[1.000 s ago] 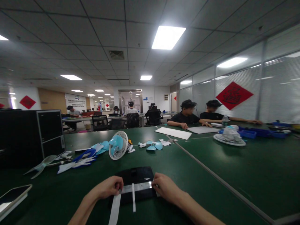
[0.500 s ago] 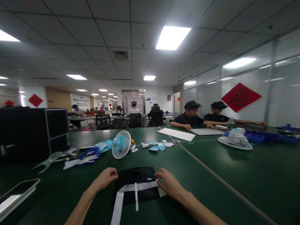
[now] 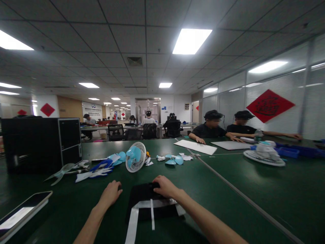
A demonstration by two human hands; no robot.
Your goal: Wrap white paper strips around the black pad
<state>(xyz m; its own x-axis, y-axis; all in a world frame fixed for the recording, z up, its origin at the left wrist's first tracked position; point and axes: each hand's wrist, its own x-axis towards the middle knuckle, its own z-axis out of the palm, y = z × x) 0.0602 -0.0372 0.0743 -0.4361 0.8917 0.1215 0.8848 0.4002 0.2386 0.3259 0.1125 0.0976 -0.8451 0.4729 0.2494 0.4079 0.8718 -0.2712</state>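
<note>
A flat black piece [image 3: 141, 195], soft-looking, lies on the table in front of me; I cannot tell its exact kind. A pale grey-white flat strap [image 3: 133, 220] bends across it and runs off toward me, and a narrow white strip [image 3: 152, 215] crosses the strap. My right hand [image 3: 165, 187] reaches over the piece, its fingers bent and closed on the upper part near a dark spot. Just left of the piece is my left hand [image 3: 111, 194], empty, with loosely curved fingers a little apart.
A small fan with a white grille [image 3: 137, 157] stands beyond, amid blue-white gloves [image 3: 95, 172] and light-blue blades [image 3: 175, 159]. At left are a black computer case [image 3: 33, 145] and a phone [image 3: 24, 208]. Two people sit at right by white boards [image 3: 195, 146].
My right hand has moved from the piece's right edge up and left onto its upper part. My left hand has drawn slightly away to the left. The view has turned a little left.
</note>
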